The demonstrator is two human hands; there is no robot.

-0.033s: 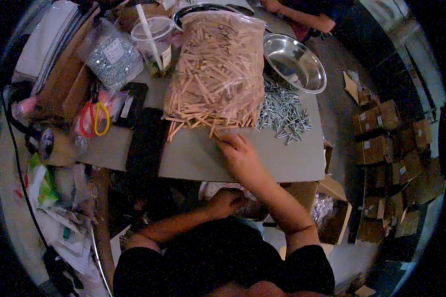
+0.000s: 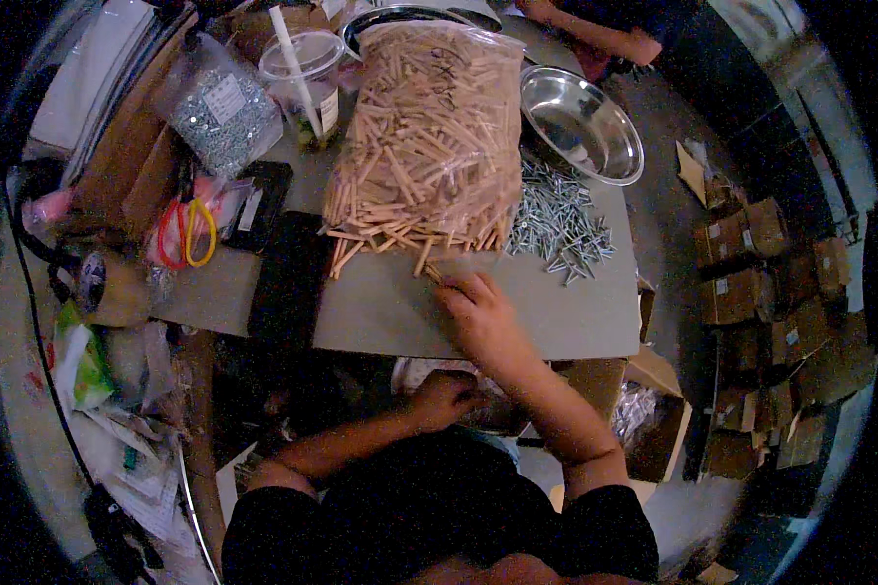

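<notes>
A clear plastic bag full of wooden dowels (image 2: 429, 136) lies on the table, its open end toward me, with several loose dowels spilling out at the near edge. My right hand (image 2: 480, 310) is just in front of that end, fingers pinched on a wooden dowel (image 2: 432, 273) whose tip shows at the fingertips. Below the table edge, close to my body, my left hand (image 2: 446, 401) is closed with curled fingers. Whatever it holds, if anything, is hidden. A pile of silver screws (image 2: 561, 224) lies right of the bag.
A steel bowl (image 2: 583, 122) sits behind the screws. To the left are a bag of small metal parts (image 2: 222, 102), a lidded cup with a straw (image 2: 302, 83) and scissors with red and yellow handles (image 2: 200, 234). Cardboard boxes (image 2: 741, 292) stand at right; another person's arm (image 2: 605, 37) shows at the back.
My right hand has drawn back slightly from the bag's open end toward me, with a dowel between its fingers. My left hand has barely moved.
</notes>
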